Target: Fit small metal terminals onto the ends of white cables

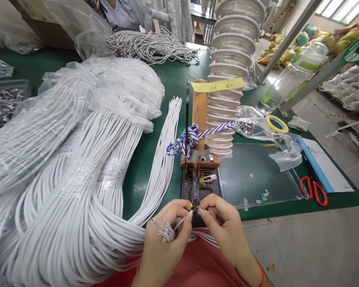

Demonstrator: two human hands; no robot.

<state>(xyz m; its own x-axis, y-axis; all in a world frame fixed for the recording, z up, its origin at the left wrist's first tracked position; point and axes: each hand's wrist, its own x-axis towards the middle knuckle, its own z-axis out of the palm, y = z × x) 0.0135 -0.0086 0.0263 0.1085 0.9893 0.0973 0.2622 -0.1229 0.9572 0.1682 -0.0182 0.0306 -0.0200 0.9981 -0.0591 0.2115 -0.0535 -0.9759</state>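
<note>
My left hand (170,221) is closed around several white cables (166,233), their cut ends poking out above the fist. Between its thumb and forefinger it pinches one cable end close to the tip of a soldering iron (195,189). My right hand (219,219) is closed too, pinching a tiny green circuit board (196,209) at the same spot. The iron points down, with its wooden handle (200,109) tied by a blue-and-white rope (191,137). Beneath it sits a dark stand (209,191). Whether the cable touches the board is too small to tell.
Big bundles of white cable (62,207) fill the left side. A clear ribbed hose (231,71) rises behind the iron. To the right lie loose circuit boards (265,196), red-handled scissors (313,190), a tape roll (277,124) and a plastic bottle (290,79).
</note>
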